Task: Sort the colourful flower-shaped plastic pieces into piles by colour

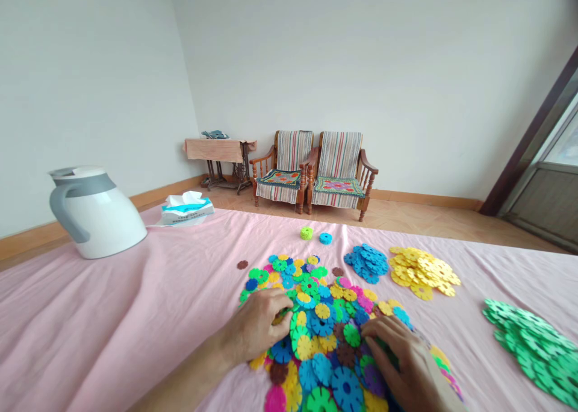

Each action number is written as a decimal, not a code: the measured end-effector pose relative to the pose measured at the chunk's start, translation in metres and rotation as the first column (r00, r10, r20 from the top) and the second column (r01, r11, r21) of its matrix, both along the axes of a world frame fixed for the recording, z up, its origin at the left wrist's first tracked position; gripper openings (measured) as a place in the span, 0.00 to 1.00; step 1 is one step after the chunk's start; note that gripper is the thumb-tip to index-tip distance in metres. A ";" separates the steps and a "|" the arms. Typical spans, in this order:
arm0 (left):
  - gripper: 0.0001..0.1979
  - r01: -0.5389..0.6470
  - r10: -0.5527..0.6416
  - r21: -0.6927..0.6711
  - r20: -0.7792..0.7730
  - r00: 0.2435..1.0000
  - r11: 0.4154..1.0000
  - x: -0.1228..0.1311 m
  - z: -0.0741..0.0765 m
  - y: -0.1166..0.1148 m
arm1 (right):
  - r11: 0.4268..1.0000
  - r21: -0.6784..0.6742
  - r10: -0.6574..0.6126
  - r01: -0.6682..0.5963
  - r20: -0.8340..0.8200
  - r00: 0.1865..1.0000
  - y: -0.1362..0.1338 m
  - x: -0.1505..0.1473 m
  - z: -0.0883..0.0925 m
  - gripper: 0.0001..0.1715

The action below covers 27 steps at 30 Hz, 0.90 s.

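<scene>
A mixed heap of notched plastic snowflake discs [323,326] in many colours lies on the pink cloth in front of me. My left hand [262,318] is at the heap's left side, its thumb and fingers curled toward each other; whether a disc is between them I cannot make out. On the right side of the heap rests my right hand [401,355], fingers bent down over the discs, with whatever lies under them hidden. Beyond the heap stand a small lime-green stack of discs [306,233] and a small blue stack of discs [326,238].
Sorted piles lie to the right: blue discs [366,263], yellow discs [423,271] and green discs [533,349]. A white jug [108,219] and a tissue box [187,210] stand at the left of the pink cloth [180,291]. Two wooden armchairs [341,159] are by the wall.
</scene>
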<state>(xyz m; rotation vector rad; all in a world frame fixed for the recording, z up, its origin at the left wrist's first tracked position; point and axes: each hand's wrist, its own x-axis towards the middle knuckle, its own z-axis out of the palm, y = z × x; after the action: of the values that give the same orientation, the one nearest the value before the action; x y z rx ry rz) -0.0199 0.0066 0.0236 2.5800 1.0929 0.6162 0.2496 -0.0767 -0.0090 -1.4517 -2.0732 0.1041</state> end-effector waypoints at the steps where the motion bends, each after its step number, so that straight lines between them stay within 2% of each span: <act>1: 0.10 -0.016 0.016 0.015 0.026 1.000 1.000 0.001 -0.001 0.001 | 1.000 0.009 -0.002 0.002 -0.001 1.000 0.000 0.000 0.000 0.11; 5: 0.11 -0.039 0.037 0.006 0.177 0.984 0.999 0.004 0.001 -0.002 | 0.997 0.076 0.012 -0.011 -0.018 1.000 -0.002 -0.003 0.004 0.09; 9: 0.09 0.045 -0.045 0.006 0.329 0.943 0.999 0.015 0.007 -0.018 | 0.990 0.130 0.064 -0.051 -0.096 0.993 -0.007 -0.017 0.013 0.08; 12: 0.07 0.123 -0.111 -0.007 0.372 0.922 0.992 0.026 0.007 -0.033 | 0.993 0.093 0.098 -0.080 -0.209 0.973 -0.012 -0.031 0.015 0.09; 15: 0.06 0.183 -0.152 -0.042 0.395 0.906 0.982 0.035 0.005 -0.043 | 0.994 0.020 0.107 -0.106 -0.286 0.952 -0.017 -0.045 0.013 0.05; 18: 0.05 0.207 -0.169 -0.045 0.419 0.892 0.977 0.036 0.002 -0.046 | 0.996 -0.033 0.067 -0.081 -0.313 0.947 -0.016 -0.049 0.013 0.09; 20: 0.06 0.180 -0.145 -0.039 0.435 0.889 0.983 0.033 0.000 -0.043 | 0.999 -0.034 -0.009 -0.003 -0.331 0.943 -0.011 -0.040 0.017 0.11; 23: 0.07 0.059 -0.048 -0.011 0.454 0.890 0.998 0.026 -0.003 -0.034 | 0.971 0.026 -0.218 0.238 -0.315 0.924 -0.001 0.001 0.027 0.13; 25: 0.07 -0.037 0.035 -0.004 0.470 0.882 0.999 0.022 -0.004 -0.027 | 0.884 0.072 -0.430 0.462 -0.259 0.865 0.005 0.047 0.033 0.15; 27: 0.08 -0.116 0.113 -0.023 0.490 0.864 0.993 0.018 -0.005 -0.019 | 0.725 0.101 -0.655 0.681 -0.203 0.728 0.007 0.102 0.035 0.16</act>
<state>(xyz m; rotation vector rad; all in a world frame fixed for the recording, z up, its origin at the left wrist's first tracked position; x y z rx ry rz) -0.0014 -0.0126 0.0183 2.1795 1.0614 1.2246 0.3511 -0.0695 0.0256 -1.9243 -1.2810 -0.2425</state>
